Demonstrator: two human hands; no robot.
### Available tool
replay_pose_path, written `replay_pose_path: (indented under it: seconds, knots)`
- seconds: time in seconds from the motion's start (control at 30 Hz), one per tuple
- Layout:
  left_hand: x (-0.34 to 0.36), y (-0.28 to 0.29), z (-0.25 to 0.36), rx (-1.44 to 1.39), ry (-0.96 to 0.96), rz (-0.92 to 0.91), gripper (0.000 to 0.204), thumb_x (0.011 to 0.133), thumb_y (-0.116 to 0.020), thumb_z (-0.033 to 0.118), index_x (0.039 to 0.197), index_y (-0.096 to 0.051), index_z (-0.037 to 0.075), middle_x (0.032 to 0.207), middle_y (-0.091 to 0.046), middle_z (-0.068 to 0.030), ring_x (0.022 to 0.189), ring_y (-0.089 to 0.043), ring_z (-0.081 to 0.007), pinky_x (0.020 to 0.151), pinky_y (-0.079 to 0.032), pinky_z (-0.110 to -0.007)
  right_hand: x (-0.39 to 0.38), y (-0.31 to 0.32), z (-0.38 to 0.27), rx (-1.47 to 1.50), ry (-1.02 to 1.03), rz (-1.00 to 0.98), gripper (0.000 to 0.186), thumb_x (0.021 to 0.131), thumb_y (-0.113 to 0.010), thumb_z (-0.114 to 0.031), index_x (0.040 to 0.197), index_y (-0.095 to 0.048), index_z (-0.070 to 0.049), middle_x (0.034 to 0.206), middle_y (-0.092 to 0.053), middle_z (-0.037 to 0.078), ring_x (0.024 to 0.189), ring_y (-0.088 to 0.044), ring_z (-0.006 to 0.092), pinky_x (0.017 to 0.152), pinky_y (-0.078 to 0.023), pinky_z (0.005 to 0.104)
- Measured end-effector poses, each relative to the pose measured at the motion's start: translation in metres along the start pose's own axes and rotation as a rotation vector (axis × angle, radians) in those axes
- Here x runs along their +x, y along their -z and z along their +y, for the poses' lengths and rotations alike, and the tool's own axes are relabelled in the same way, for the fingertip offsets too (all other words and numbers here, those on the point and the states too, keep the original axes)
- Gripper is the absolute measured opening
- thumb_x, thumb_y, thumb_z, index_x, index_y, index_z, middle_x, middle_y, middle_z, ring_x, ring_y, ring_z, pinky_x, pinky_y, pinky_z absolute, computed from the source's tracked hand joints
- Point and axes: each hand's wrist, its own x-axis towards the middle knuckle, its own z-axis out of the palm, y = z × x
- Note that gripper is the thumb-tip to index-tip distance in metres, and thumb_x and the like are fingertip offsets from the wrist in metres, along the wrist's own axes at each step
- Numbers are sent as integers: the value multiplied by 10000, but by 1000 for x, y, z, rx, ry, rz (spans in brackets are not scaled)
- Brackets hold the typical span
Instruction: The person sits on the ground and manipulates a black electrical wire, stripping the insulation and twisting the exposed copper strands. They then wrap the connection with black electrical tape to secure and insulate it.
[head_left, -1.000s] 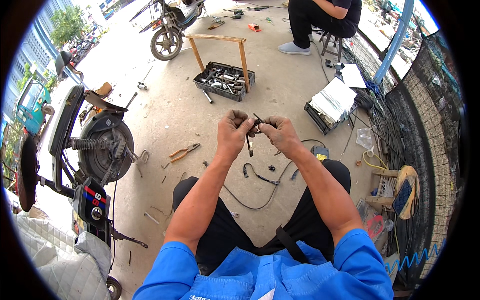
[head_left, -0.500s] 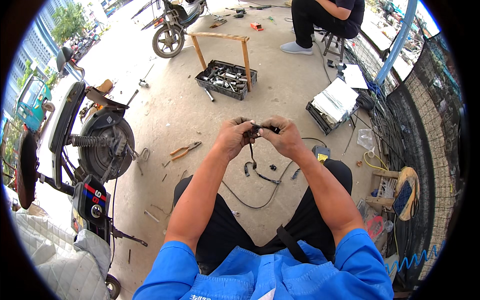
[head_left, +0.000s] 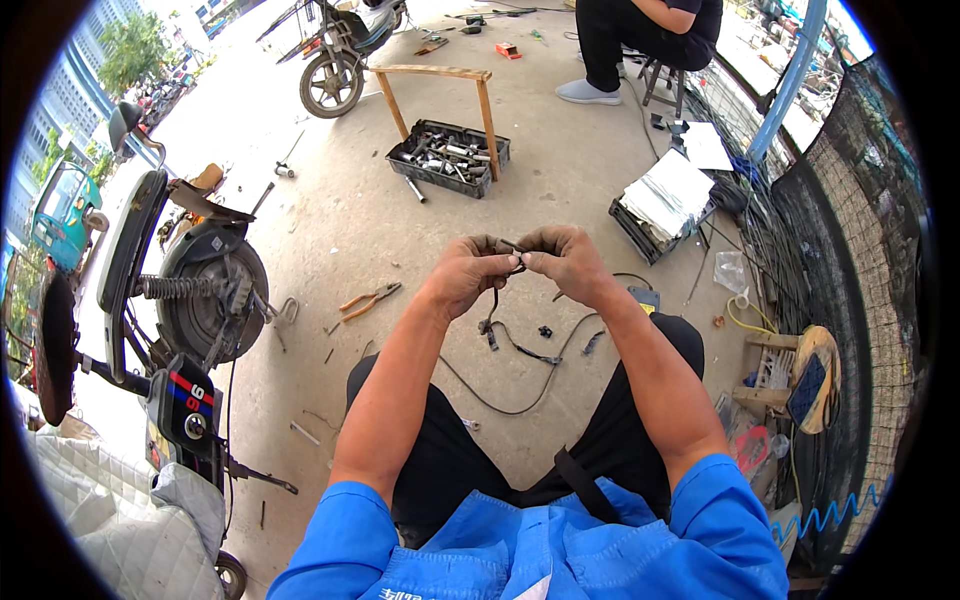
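My left hand (head_left: pixel 468 268) and my right hand (head_left: pixel 565 262) meet in front of me, fingers pinched on a black cable (head_left: pixel 495 298) and a small dark piece (head_left: pixel 512 250) on it. Their fingertips hide much of that piece. The cable hangs from my fingers toward a loose looped cable (head_left: pixel 510 408) on the concrete, where small black bits (head_left: pixel 545 332) lie between my knees. Orange-handled pliers (head_left: pixel 362 305) lie left of my left hand, and a dark box (head_left: pixel 645 298) is partly behind my right forearm.
An electric scooter (head_left: pixel 205 300) stands at left, another (head_left: pixel 335 60) at the back. Ahead are a socket-filled crate (head_left: pixel 440 165) and wooden frame (head_left: pixel 430 71). Another person (head_left: pixel 625 45) sits on a stool. A crate of white sheets (head_left: pixel 660 200), cables and mesh fencing (head_left: pixel 840 200) line the right.
My two hands have dropped slightly, and my fingers have shifted on the black piece, with the thumbs now closer together. The hanging cable moved a little to the left.
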Motion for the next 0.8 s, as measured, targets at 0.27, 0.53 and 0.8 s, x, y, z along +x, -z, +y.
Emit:
replay_pose_path:
  seconds: [0.27, 0.53, 0.8]
  knots:
    - [-2, -11, 1, 415, -197, 98, 276, 777, -740, 30, 1012, -659, -90, 911, -712, -146, 763, -662, -160, 653, -531, -283, 0, 0, -1, -34, -38, 28, 207, 858, -695, -89, 1010, -695, 51, 872, -719, 94, 796, -657, 132, 736, -526, 287]
    - [-1, -15, -4, 724, -387, 233, 196, 798, -720, 77, 952, -669, -33, 833, -723, -102, 699, -658, -130, 619, -536, -286, -2, -6, -8, -185, 34, 117, 152, 852, -715, -96, 928, -708, 35, 774, -701, 90, 709, -627, 122, 665, -508, 292]
    - [-1, -24, -5, 1035, -560, 365, 236, 776, -727, 88, 961, -654, -38, 801, -716, -135, 683, -671, -172, 646, -540, -306, -5, -10, -10, -208, 68, 130, 155, 847, -705, -78, 944, -713, 42, 757, -695, 113, 676, -617, 138, 632, -493, 306]
